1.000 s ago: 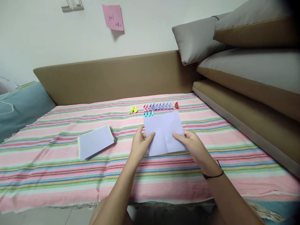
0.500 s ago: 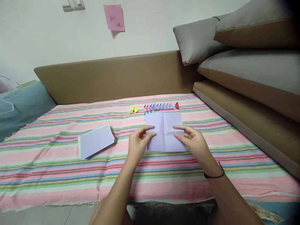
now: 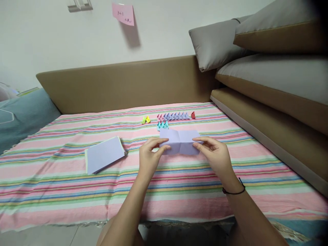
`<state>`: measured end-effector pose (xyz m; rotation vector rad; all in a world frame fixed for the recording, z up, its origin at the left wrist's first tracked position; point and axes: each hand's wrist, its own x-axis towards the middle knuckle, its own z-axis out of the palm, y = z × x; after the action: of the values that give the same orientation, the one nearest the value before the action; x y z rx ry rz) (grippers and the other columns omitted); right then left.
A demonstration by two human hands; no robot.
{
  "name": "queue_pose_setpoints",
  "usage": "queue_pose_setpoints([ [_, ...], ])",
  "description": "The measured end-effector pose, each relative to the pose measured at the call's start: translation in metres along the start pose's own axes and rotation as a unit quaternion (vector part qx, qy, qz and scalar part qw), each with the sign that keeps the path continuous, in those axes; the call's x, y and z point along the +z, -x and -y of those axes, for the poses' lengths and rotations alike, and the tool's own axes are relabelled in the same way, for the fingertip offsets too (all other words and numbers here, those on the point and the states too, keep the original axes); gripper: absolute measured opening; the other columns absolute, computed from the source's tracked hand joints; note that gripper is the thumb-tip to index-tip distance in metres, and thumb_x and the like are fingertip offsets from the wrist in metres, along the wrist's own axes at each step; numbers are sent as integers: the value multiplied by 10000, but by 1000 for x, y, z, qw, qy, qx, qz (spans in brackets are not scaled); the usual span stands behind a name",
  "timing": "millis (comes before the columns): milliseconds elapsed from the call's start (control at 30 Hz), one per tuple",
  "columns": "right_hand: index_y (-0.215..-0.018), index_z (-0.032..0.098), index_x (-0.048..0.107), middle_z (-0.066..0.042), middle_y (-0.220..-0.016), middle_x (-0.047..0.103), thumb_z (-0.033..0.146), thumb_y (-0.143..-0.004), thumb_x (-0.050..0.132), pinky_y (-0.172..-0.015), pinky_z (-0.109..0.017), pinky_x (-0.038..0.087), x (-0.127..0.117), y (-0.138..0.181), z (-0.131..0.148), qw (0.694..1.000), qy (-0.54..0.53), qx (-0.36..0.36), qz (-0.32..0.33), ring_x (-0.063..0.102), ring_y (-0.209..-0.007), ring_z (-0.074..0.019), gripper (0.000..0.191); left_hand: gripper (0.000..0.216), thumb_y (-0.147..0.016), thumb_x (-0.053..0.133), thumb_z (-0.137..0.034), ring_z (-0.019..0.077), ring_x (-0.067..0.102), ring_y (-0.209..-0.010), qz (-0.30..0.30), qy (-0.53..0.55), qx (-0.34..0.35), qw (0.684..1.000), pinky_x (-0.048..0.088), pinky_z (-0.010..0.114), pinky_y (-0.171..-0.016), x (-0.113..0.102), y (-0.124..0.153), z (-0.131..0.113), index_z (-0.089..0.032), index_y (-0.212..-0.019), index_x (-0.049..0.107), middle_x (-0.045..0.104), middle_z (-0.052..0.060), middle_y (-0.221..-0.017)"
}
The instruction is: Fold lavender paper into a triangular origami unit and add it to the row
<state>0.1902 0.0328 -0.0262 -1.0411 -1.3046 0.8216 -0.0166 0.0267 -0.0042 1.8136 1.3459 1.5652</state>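
A sheet of lavender paper (image 3: 180, 140), with a crease down its middle, is held between both hands above the striped cloth. It is bent along a crosswise crease. My left hand (image 3: 151, 150) pinches the left edge between thumb and fingers. At the opposite edge, my right hand (image 3: 214, 152) pinches it the same way; a black cord is round that wrist. Just behind the sheet stand several turquoise folded paper pieces (image 3: 162, 125). Beyond them runs a row of lavender folded pieces (image 3: 176, 116), with pink folded pieces (image 3: 160, 118) at its left end.
A stack of paper (image 3: 105, 155) lies on the striped cloth (image 3: 64, 191) at left. Yellow-green folded pieces (image 3: 146, 119) and a red one (image 3: 193, 115) flank the row. Grey and brown cushions (image 3: 271, 82) are piled at right. A pink note (image 3: 123, 14) hangs on the wall.
The lavender sheet has gone from nearly flat to bent along its crosswise crease, looking shorter. The turquoise pieces behind it show more. The wall note's lower edge has lifted.
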Motion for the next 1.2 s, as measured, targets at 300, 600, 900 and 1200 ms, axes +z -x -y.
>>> queue_pose_setpoints([
  [300, -780, 230, 715, -65, -1032, 534, 210, -800, 656, -899, -411, 445, 11, 5, 8, 953, 185, -239, -22, 530, -1025, -227, 65, 54, -814, 628, -211, 217, 527, -1085, 28, -187, 205, 960, 402, 400, -939, 6, 5, 3, -225, -840, 674, 643, 43, -1040],
  [600, -809, 194, 671, -74, -995, 576, 132, -827, 600, -882, -384, 441, 15, 7, 11, 949, 182, -258, 0, 548, -985, -211, 96, 95, -854, 575, -220, 184, 597, -869, 64, -231, 182, 954, 371, 381, -888, 10, 10, -5, -222, -814, 661, 713, 3, -808],
  [900, -829, 193, 646, -60, -927, 584, 151, -829, 599, -814, -327, 449, -1, 1, 10, 957, 170, -215, -94, 565, -923, -193, 64, 104, -860, 547, -224, 196, 601, -832, -72, -260, 154, 951, 416, 354, -804, -15, -4, 7, -197, -802, 629, 688, 32, -813],
  [1200, -851, 218, 617, -33, -874, 659, 171, -874, 543, -814, -337, 448, 15, 10, 9, 970, 147, -191, 32, 599, -883, -192, 91, 102, -886, 508, -205, 188, 578, -965, 89, -259, 220, 936, 331, 401, -979, 8, 7, -1, -212, -892, 610, 682, 22, -849],
])
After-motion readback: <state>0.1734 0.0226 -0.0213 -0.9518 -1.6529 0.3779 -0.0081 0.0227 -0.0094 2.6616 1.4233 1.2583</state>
